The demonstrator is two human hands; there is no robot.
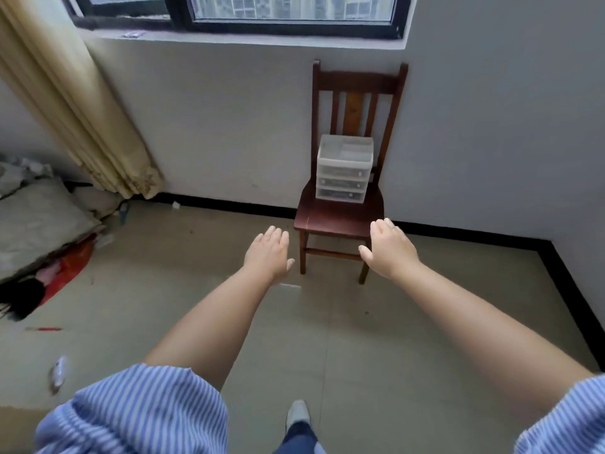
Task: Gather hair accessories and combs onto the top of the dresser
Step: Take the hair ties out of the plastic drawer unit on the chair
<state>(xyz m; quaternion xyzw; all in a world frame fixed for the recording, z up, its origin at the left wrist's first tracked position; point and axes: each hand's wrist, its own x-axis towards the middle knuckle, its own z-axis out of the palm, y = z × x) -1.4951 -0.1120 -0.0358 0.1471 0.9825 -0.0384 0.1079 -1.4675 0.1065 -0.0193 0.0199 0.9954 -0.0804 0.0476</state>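
You are reaching both arms out ahead of you, left hand [268, 253] and right hand [391, 249] both released, palms down, fingers spread, grasping nothing. They are hanging over bare floor [327, 339], likely because you are only approaching. The small plastic drawer unit [343, 170], probably serving as the dresser, is sitting at your 12 o'clock on the seat of a wooden chair [340, 217] against the wall, which is raising its top within easy reach. No combs or hair accessories are clearly showing; small blurred items are lying on the floor at 8 o'clock, near bedding [36, 211], too indistinct to name.
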